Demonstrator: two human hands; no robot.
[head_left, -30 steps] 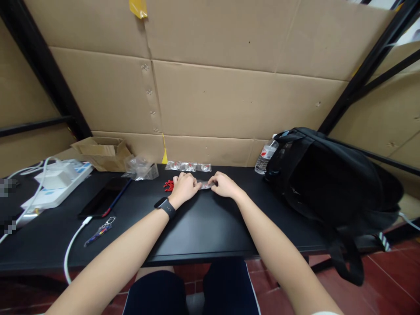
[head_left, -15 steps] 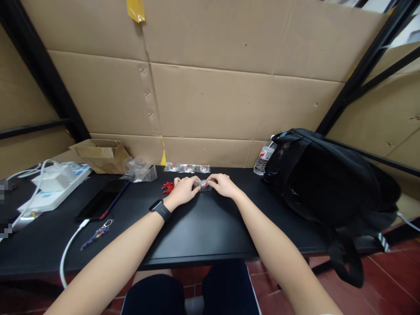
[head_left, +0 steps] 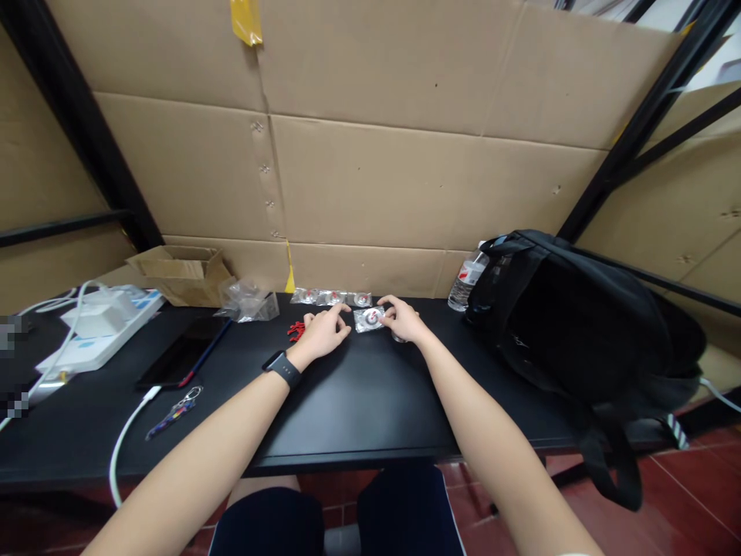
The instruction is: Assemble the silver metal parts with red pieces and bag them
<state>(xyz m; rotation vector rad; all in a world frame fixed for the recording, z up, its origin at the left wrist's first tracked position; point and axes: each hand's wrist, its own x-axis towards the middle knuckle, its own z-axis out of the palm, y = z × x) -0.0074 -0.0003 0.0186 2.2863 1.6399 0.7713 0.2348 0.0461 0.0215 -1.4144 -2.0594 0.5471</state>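
My right hand [head_left: 404, 320] pinches the right edge of a small clear packet [head_left: 364, 320], which has a round pale piece and a red bit inside. Part of another shiny item [head_left: 398, 337] peeks out below that hand, too covered to name. My left hand [head_left: 324, 333] is apart from the packet, thumb and fingers spread, with nothing in it. Beside its knuckles lies a pile of thin red pieces [head_left: 296, 331], partly hidden by the hand. Behind both hands, three similar packets [head_left: 333, 298] lie in a row near the cardboard wall.
A crumpled clear bag [head_left: 248, 301] and an open cardboard box [head_left: 182, 278] stand at the back left. Nearer are a phone [head_left: 184, 354], a keychain [head_left: 174, 413] and a white power strip [head_left: 104, 332]. To the right are a water bottle [head_left: 466, 282] and a black backpack [head_left: 584, 340].
My left hand has let go of the packet and opened, drawing slightly left. My right hand has shifted right, and the packet now lies flatter with its round piece showing.
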